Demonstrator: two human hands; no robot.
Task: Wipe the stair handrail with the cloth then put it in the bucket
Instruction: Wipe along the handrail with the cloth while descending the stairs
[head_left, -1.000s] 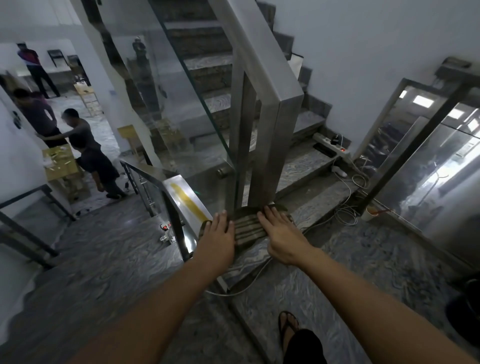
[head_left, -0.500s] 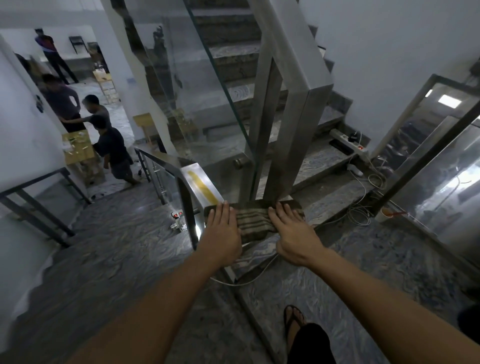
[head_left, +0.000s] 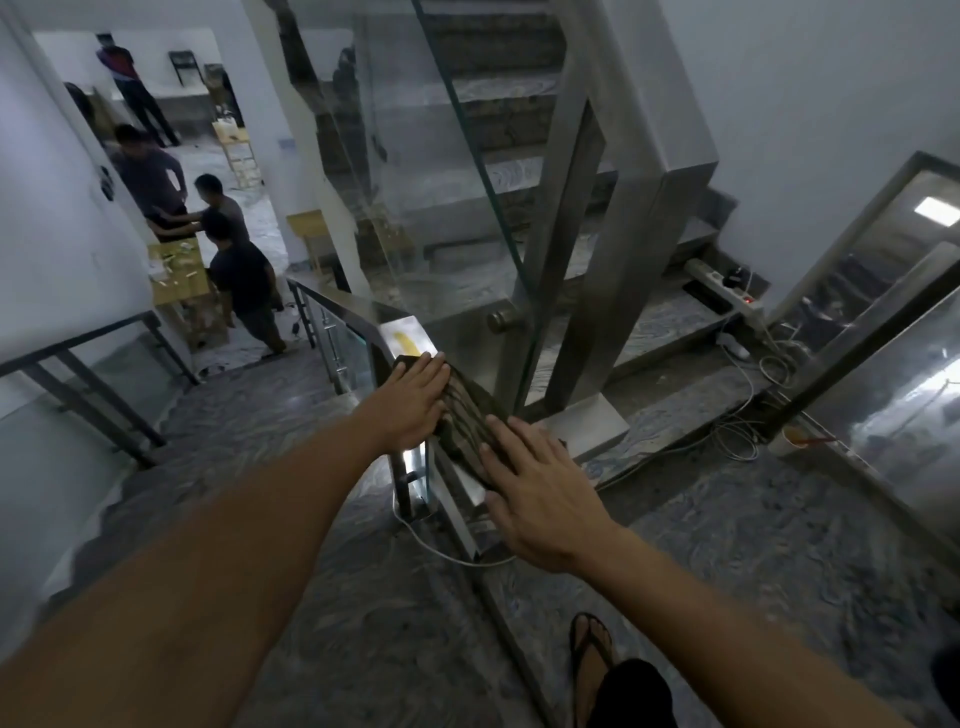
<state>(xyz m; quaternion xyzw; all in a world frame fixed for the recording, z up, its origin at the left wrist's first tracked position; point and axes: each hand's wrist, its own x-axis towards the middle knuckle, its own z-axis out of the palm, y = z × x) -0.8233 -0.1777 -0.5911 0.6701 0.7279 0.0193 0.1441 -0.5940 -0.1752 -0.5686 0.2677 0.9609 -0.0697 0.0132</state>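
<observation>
Both hands press flat, fingers spread and gripping nothing, on a striped cloth (head_left: 467, 415) draped over the steel handrail (head_left: 402, 332), left hand (head_left: 410, 402) at eleven o'clock of the right hand (head_left: 540, 499); no readable writing shows.

The flat brushed-steel stair handrail (head_left: 410, 332) carries a dark striped cloth (head_left: 470, 415) spread along its top, with the left hand (head_left: 415, 400) and right hand (head_left: 540, 499) pressed flat on the cloth's two ends. Below, a grey marbled stone floor (head_left: 727, 545) holds white cables (head_left: 737, 441) and a white power strip (head_left: 727, 291) on a step.
</observation>
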